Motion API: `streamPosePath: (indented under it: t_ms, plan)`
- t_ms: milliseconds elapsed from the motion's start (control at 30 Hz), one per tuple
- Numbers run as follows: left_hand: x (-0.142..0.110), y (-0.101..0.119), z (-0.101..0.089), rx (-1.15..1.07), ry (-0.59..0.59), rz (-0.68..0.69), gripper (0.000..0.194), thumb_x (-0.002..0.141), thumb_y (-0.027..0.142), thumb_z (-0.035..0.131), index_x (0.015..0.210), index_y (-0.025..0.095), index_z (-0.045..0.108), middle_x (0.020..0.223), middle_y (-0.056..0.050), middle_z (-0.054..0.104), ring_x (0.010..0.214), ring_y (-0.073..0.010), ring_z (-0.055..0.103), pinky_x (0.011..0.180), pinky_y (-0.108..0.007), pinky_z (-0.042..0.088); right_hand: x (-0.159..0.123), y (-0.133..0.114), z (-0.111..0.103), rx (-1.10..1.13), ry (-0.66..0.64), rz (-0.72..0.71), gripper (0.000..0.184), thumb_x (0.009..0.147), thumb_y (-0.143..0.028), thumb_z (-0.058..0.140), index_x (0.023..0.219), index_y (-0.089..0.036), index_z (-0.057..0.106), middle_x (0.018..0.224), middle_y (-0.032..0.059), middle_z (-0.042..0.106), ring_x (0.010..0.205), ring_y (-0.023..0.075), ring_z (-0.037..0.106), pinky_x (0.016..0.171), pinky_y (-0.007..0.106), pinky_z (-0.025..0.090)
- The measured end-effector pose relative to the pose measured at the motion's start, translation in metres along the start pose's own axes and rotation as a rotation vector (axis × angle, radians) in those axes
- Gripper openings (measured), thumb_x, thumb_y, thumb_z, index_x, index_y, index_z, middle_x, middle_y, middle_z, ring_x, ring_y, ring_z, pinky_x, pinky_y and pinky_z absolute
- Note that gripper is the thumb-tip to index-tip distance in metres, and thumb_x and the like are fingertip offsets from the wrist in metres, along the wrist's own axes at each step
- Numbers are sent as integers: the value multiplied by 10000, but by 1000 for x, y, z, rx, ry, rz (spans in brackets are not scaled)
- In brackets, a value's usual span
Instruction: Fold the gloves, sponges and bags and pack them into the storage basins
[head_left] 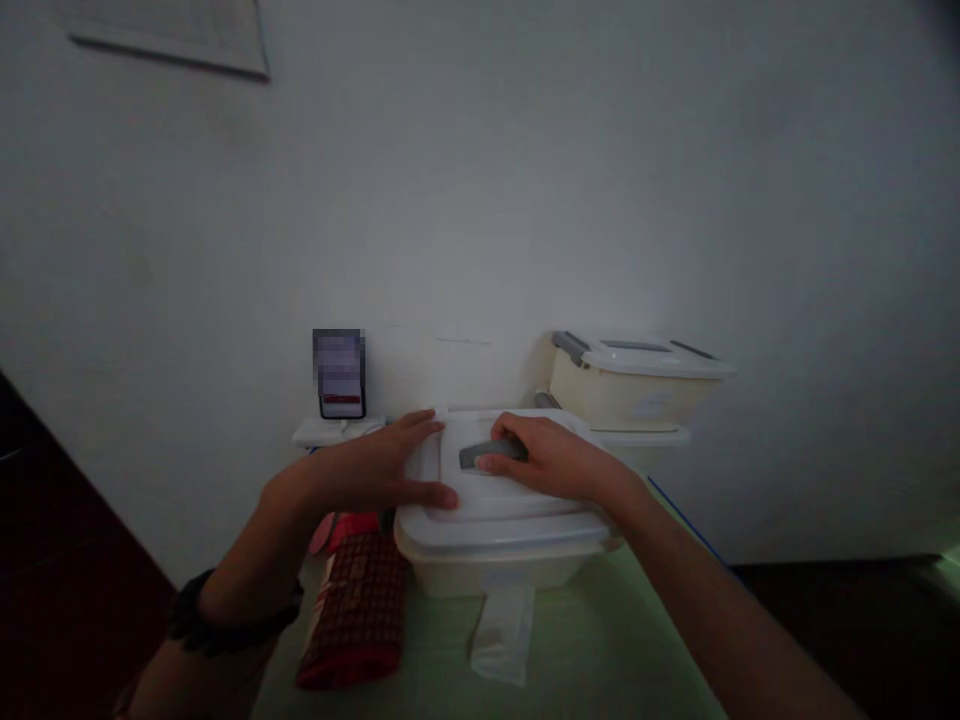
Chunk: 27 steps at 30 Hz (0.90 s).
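Observation:
A cream storage box [510, 570] with a white lid [510, 508] stands in front of me on a green table. My right hand [559, 455] is closed around the grey handle [474, 456] in the middle of the lid. My left hand [390, 462] rests across the lid's left end, thumb and fingers spread wide apart. The lid sits on the box; its right rear part is partly behind my right hand. A pale strip [504, 630] hangs from the box's front onto the table.
A red patterned pouch [356, 600] lies left of the box, under my left forearm. Behind it a phone [342, 375] stands upright against the wall. Another lidded storage box [622, 390] is at the back right. The green tabletop [600, 650] shows in front.

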<state>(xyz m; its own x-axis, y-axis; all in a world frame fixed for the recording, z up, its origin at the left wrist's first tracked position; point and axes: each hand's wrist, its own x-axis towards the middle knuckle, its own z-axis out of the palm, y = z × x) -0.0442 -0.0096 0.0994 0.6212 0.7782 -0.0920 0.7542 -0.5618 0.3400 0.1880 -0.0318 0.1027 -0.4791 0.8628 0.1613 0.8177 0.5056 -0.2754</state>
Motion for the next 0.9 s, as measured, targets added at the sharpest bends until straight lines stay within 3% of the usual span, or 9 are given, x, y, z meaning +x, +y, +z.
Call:
streamPosePath:
  t_ms: [167,300,400,500,633,900]
  plan:
    - [-6,-3,-1,-47,87,33,987,711,702,518,1432,88,240,1502,-202,263,1344,-301,334,1088,-386,308,4,-7,-1,-58,19,0,424,828,-589,487,876,-176,570,802,61,654,683,180,552,581,262,338]
    - [-2,-7,-2,-108,307,92,775,820,620,432,1393,113,307,1439,-184,386,1233,-284,477,1013,-391,406,0,-9,-13,-105,81,56,447,828,-612,466,893,-178,552,794,58,640,675,175,540,571,255,323]
    - [5,-5,-3,-186,490,219,592,876,539,404,1312,139,408,1330,-151,500,1070,-233,586,910,-356,487,-9,-7,-31,-144,96,93,458,835,-628,432,850,-184,543,761,51,629,639,161,523,545,249,304]
    - [11,2,-3,-188,587,321,479,896,477,409,1211,126,492,1252,-144,546,990,-207,608,866,-341,507,-22,0,-48,-176,101,116,461,834,-629,428,823,-182,543,737,45,618,614,147,506,534,245,292]
    - [16,14,2,-137,545,349,414,885,457,435,1135,153,563,1142,-105,632,917,-200,636,826,-344,519,-45,17,-60,-191,126,158,440,826,-609,460,786,-179,546,688,21,591,584,129,473,520,238,277]
    - [31,23,20,-58,390,237,426,839,520,426,982,206,674,987,-62,727,874,-236,670,807,-367,526,-97,57,-58,-220,152,247,444,856,-570,428,654,-181,497,561,-23,481,522,105,420,501,238,243]
